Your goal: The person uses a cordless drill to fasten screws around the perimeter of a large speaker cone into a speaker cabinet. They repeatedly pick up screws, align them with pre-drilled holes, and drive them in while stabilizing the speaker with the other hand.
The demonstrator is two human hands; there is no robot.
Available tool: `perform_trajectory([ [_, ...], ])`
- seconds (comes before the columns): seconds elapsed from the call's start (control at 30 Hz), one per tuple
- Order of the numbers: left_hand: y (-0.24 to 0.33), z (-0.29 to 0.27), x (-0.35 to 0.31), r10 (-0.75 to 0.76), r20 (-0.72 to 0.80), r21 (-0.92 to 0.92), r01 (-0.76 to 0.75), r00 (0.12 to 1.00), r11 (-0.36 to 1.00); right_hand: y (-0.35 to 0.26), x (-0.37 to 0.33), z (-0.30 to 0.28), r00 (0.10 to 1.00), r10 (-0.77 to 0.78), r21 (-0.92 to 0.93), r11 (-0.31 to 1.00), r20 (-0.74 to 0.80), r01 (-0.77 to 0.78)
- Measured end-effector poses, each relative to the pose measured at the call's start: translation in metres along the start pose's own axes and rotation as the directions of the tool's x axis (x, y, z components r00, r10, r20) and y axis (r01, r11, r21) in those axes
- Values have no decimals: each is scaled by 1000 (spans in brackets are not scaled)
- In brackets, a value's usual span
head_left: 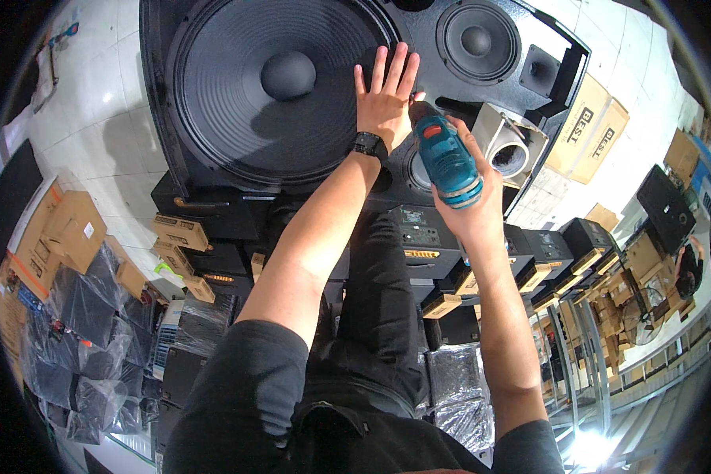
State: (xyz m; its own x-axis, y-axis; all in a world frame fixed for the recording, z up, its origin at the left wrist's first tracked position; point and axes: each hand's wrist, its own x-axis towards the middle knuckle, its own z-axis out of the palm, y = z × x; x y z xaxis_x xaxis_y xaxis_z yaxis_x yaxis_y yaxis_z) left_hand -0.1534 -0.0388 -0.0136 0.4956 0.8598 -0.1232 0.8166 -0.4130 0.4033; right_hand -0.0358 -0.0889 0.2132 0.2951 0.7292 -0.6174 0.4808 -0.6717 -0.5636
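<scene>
Upper centre: the right hand [484, 189] grips a teal plastic drill [449, 160], long axis slanting up-left (front end beside the left hand [385, 109]). The left hand spreads open over a black round speaker [288, 77].

The right hand [487, 188] hides the handle of the teal drill [448, 154].

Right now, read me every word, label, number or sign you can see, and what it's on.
Tan cardboard box, right: bold dark lettering, printed twice; I won't quote it.
Small brown carton, left: dark lettering, likewise not quoted.
Teal drill: any marking is too small to read.
White sticker on a brown box, left: too small to read.
</scene>
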Motion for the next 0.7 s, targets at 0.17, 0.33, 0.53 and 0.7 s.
perform_trajectory([
  [0.17,1,-3,0,3,-21,-24,-4,1000,1000,1,-1,-1,1000,-26,-28,999,5,26],
  [0.33,2,-7,0,0,6,-70,0,1000,998,2,0,0,998,-56,-15,998,-3,56],
  [0.53,1,-6,1,0,-19,-129,-3,1000,992,7,0,1,997,-77,-11,997,-11,77],
  [0.7,1,-3,-1,1,-5,-48,-1,1000,999,9,2,3,973,-212,-58,977,-89,207],
])
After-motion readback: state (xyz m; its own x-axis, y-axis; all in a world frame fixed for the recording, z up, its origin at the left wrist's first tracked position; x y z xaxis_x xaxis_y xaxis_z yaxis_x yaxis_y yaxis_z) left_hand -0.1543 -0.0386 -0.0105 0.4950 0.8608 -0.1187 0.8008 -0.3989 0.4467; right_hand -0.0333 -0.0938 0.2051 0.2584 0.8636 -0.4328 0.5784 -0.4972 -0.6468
